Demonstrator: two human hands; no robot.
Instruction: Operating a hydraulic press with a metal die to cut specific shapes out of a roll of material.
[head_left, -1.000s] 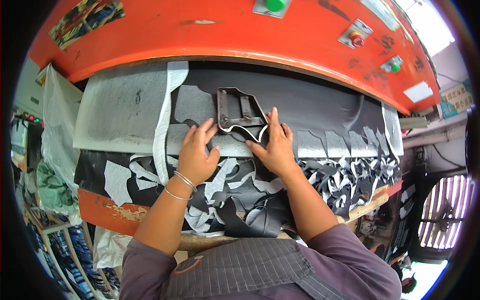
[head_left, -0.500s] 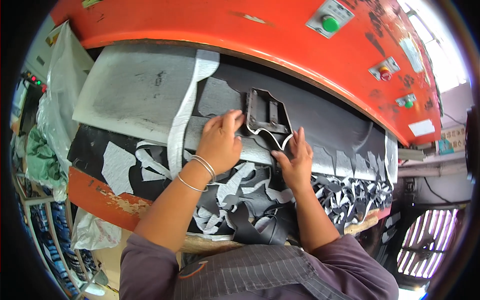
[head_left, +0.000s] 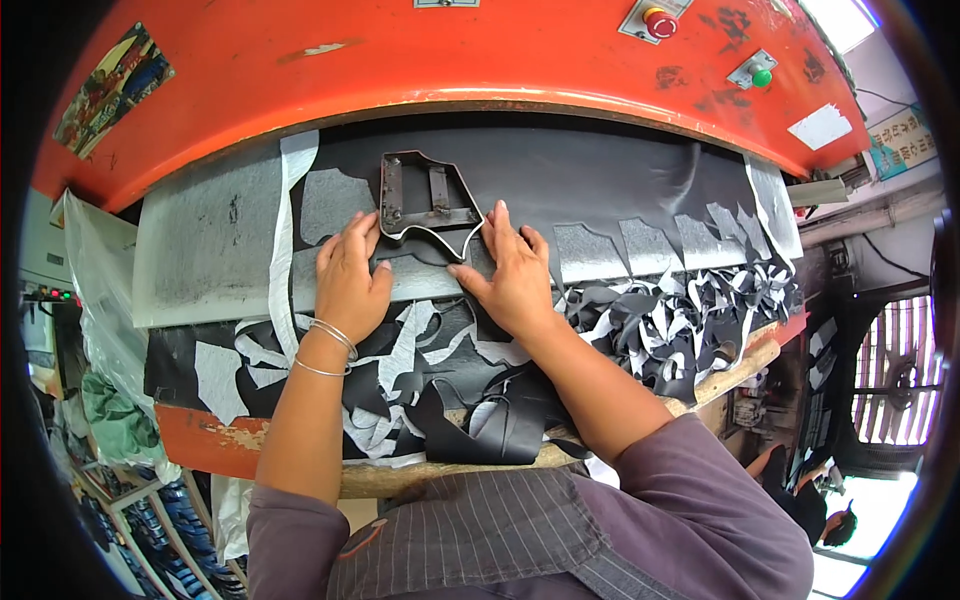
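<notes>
A dark metal cutting die point(head_left: 440, 217), an open frame with crossbars and a wavy near edge, lies on a black leather-like sheet point(head_left: 570, 165). My left hand point(head_left: 350, 280) rests at its left side, fingers stretched out and fingertips close to the frame. On the other side, my right hand point(head_left: 518, 280) lies with fingers extended and thumb near the die's lower corner. Neither hand is wrapped around it. Cut-out gaps in the sheet show the pale cutting board point(head_left: 205, 240) below, one of them just left of the die.
An orange machine beam point(head_left: 420, 70) spans the far side, bearing a red button point(head_left: 660, 23) and a green button point(head_left: 762, 76). Black and white offcuts point(head_left: 650, 330) heap along the near edge. A clear plastic sheet point(head_left: 105, 260) hangs at left. Another person point(head_left: 805, 500) appears far right.
My view has turned, so the bench sits more level and the die appears farther left. My left hand's fingers have straightened and lowered beside the die. My right hand stays at its right side.
</notes>
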